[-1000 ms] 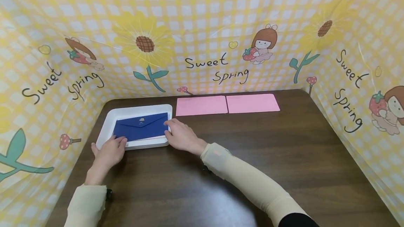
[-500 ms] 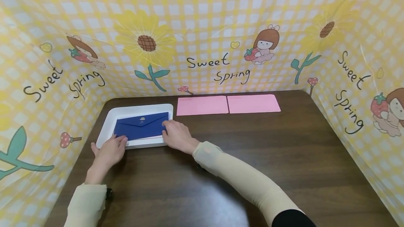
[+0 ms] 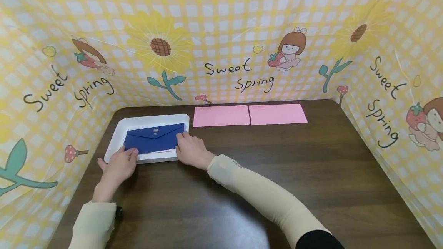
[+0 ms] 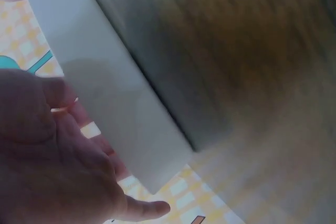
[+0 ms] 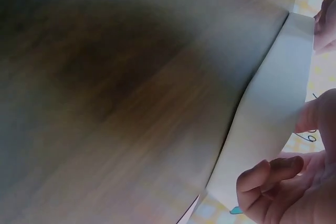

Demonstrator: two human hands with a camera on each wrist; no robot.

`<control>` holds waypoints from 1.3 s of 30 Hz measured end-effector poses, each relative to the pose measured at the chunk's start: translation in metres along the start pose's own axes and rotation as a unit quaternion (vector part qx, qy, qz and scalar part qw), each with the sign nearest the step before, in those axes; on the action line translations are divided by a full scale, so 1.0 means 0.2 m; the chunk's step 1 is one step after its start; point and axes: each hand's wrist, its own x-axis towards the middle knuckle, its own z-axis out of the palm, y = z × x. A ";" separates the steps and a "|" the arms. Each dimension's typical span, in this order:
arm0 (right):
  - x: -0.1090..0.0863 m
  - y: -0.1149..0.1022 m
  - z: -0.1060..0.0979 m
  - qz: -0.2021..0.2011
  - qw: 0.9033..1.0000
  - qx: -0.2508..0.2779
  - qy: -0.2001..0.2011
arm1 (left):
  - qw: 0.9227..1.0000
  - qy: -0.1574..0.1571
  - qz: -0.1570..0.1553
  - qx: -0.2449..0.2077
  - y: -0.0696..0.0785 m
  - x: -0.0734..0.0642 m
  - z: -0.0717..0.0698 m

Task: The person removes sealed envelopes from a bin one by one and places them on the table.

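Note:
A dark blue envelope (image 3: 152,141) with a pointed flap and a small gold mark lies slightly askew in a white tray (image 3: 119,128). A thin pale edge shows beneath it. My left hand (image 3: 119,166) reaches over the tray's front left, its fingertips at the envelope's lower left corner; in the left wrist view its fingers go behind the tray wall (image 4: 105,77). My right hand (image 3: 193,151) touches the envelope's lower right part with its fingertips. From the right wrist, that hand (image 5: 310,177) has some fingers bent outside the wall and others reaching over it.
Two pink envelope-like sheets (image 3: 221,116) lie side by side along the back edge of the dark wooden table (image 3: 277,164), right of the tray. A yellow checked cloth (image 3: 221,30) with printed flowers walls in the back and both sides.
My right hand has slid a little left along the envelope's right end and front. The left hand stays at the lower left corner. Envelope and tray show little change.

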 end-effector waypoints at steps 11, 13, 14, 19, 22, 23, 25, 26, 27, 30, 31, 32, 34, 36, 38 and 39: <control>0.03 -0.01 0.03 0.019 0.999 -0.024 -0.032 | 0.998 0.023 -0.042 0.033 0.03 -0.02 0.00; 0.03 -0.01 0.01 0.023 0.998 -0.025 -0.043 | 0.998 0.011 -0.056 0.039 0.05 -0.02 -0.01; 0.03 -0.01 0.01 0.023 0.998 -0.027 -0.049 | 0.997 0.006 -0.062 0.040 0.05 -0.02 -0.02; 0.03 -0.03 -0.03 0.012 0.996 -0.038 -0.074 | 0.996 -0.009 -0.083 0.045 0.05 -0.03 -0.05; 0.03 -0.04 -0.03 0.012 0.996 -0.045 -0.079 | 0.995 -0.022 -0.087 0.044 0.05 -0.03 -0.05; 0.04 -0.04 -0.03 0.014 0.996 -0.048 -0.080 | 0.995 -0.025 -0.087 0.043 0.05 -0.03 -0.05; 0.04 -0.04 -0.03 0.016 0.995 -0.052 -0.081 | 0.995 -0.029 -0.086 0.042 0.04 -0.02 -0.05; 0.04 -0.04 -0.03 0.017 0.995 -0.053 -0.083 | 0.995 -0.030 -0.085 0.041 0.04 -0.02 -0.05; 0.04 -0.04 -0.03 0.018 0.995 -0.052 -0.084 | 0.995 -0.031 -0.084 0.041 0.04 -0.02 -0.04; 0.04 -0.04 -0.03 0.019 0.995 -0.039 -0.084 | 0.995 -0.038 -0.081 0.041 0.03 -0.02 -0.04; 0.04 -0.04 -0.03 0.019 0.996 -0.032 -0.083 | 0.995 -0.041 -0.080 0.041 0.03 -0.02 -0.04; 0.04 -0.04 -0.03 0.018 0.996 -0.024 -0.081 | 0.995 -0.043 -0.079 0.040 0.04 -0.02 -0.04; 0.04 -0.04 -0.03 0.016 0.997 -0.007 -0.076 | 0.995 -0.046 -0.079 0.040 0.04 -0.02 -0.04; 0.04 -0.03 -0.02 0.013 0.998 0.007 -0.068 | 0.995 -0.048 -0.079 0.038 0.04 -0.02 -0.05; 0.04 -0.03 -0.01 0.008 0.998 0.015 -0.061 | 0.995 -0.050 -0.078 0.037 0.05 -0.02 -0.05; 0.04 -0.03 -0.01 0.008 0.998 0.018 -0.058 | 0.995 -0.051 -0.078 0.037 0.05 -0.02 -0.05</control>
